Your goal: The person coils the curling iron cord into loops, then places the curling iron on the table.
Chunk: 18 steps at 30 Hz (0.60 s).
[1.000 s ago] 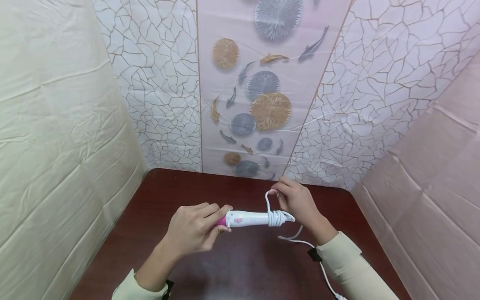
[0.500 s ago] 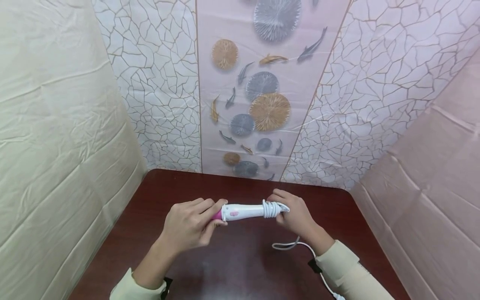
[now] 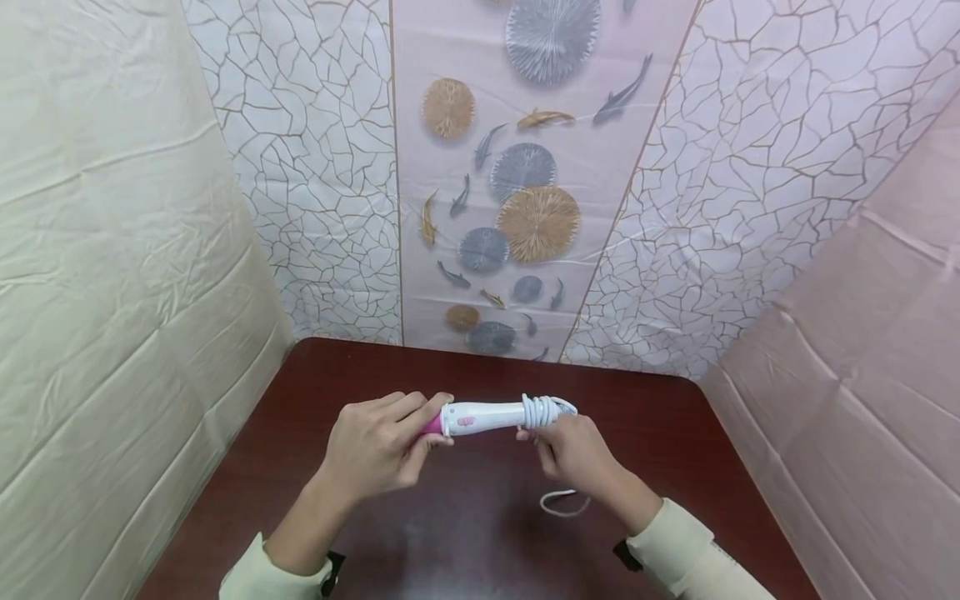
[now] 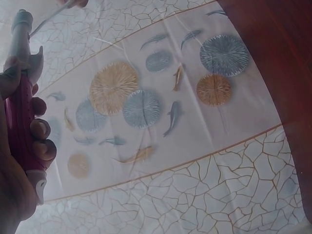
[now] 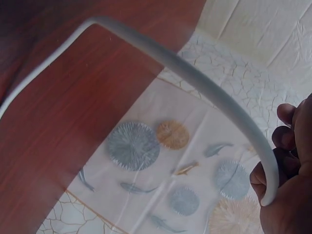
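A hair styling iron with a white handle (image 3: 483,418) and a pink barrel end (image 4: 20,124) is held level above the table. My left hand (image 3: 375,446) grips the pink end, its fingers (image 4: 41,129) curled round it. White power cord is wound in several coils (image 3: 537,412) near the handle's far end. My right hand (image 3: 583,457) is at that end, just below the coils, with the cord (image 5: 195,84) pinched in its curled fingers. A loose loop of cord (image 3: 562,514) hangs under the right wrist.
The dark red-brown table (image 3: 480,533) lies beneath both hands. A patterned sheet (image 3: 322,167) hangs behind its back edge. Pale fabric walls (image 3: 135,333) stand on the left and right sides.
My right hand has carried the cord from above the handle, round its end, to below it. The iron has shifted slightly up and left, with the left hand keeping its grip.
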{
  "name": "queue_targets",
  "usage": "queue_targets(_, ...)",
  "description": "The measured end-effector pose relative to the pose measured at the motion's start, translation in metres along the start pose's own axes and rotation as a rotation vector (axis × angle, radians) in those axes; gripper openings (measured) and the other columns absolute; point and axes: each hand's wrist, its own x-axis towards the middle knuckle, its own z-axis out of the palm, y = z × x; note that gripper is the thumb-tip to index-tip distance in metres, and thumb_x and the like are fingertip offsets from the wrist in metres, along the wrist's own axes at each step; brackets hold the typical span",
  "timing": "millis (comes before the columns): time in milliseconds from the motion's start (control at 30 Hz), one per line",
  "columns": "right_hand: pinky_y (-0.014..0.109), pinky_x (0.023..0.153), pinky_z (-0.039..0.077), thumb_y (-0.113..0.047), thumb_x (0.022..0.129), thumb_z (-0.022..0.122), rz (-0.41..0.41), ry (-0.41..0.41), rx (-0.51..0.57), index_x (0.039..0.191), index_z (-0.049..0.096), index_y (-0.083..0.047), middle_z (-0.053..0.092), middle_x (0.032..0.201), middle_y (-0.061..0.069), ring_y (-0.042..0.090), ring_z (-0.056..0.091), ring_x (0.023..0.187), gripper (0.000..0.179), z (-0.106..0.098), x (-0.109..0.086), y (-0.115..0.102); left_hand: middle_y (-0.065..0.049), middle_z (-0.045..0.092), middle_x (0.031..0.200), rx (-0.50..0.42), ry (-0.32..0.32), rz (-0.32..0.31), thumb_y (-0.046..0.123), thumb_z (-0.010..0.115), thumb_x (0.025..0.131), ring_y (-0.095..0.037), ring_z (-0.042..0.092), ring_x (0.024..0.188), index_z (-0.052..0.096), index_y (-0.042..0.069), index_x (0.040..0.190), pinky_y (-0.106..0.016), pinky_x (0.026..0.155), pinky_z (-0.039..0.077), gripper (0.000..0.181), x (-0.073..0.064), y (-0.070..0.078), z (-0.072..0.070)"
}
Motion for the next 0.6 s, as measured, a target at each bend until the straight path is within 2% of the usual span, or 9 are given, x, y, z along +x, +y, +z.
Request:
queue_targets(133,0.018,0.051,0.035,0.002,0.084,0.071,-0.091,0.041,0.006,0.093,0.078,-0.018,0.071,0.079,-0.008,0.005,0.055,0.061,0.023,0.002,-0.003,-0.007,0.008,0.069,0.083,0.003,-0.017,-0.027,0.036,0.075,0.092,-0.007,0.058,0.063,0.080,0.017,0.124,-0.024,0.047,0.045,0.037,-0.001,-0.002,0.002)
queue_targets(200,0.018,0.052,0.038,0.000,0.086,0.066,-0.134,0.070,-0.001,0.093,0.074,-0.018,0.073,0.091,-0.008,0.006,0.062,0.069,0.021,0.002,-0.004,-0.010,0.008,0.068,0.084,0.008,-0.025,-0.040,0.034,0.075,0.089,-0.007,0.057,0.063,0.080,0.019,0.125,-0.025,0.047,0.044,0.039,-0.001,-0.003,0.002)
queue_targets(300,0.019,0.052,0.040,-0.011,0.103,0.061,-0.167,0.092,-0.005,0.092,0.072,-0.018,0.071,0.096,-0.006,0.007,0.059,0.072,0.017,-0.001,-0.004,-0.016,0.008,0.069,0.086,0.011,-0.037,-0.059,0.031,0.073,0.087,-0.007,0.057,0.063,0.079,0.020,0.126,-0.026,0.046,0.044,0.041,-0.003,-0.005,0.003)
queue_targets(433,0.021,0.051,0.041,-0.027,0.116,0.052,-0.219,0.130,-0.024,0.088,0.068,-0.017,0.068,0.090,-0.006,0.011,0.056,0.071,0.033,-0.008,-0.003,-0.023,0.007,0.069,0.086,0.005,-0.051,-0.077,0.032,0.076,0.088,-0.007,0.057,0.064,0.079,0.020,0.128,-0.026,0.047,0.045,0.042,-0.004,-0.007,0.003)
queue_targets(600,0.019,0.051,0.036,-0.025,0.118,0.048,-0.343,0.241,-0.050,0.084,0.066,-0.015,0.060,0.079,-0.006,0.012,0.048,0.064,0.039,-0.019,0.005,-0.034,0.008,0.067,0.084,-0.002,-0.056,-0.091,0.034,0.080,0.087,-0.006,0.053,0.062,0.080,0.021,0.126,-0.025,0.047,0.043,0.042,-0.006,-0.009,0.006)
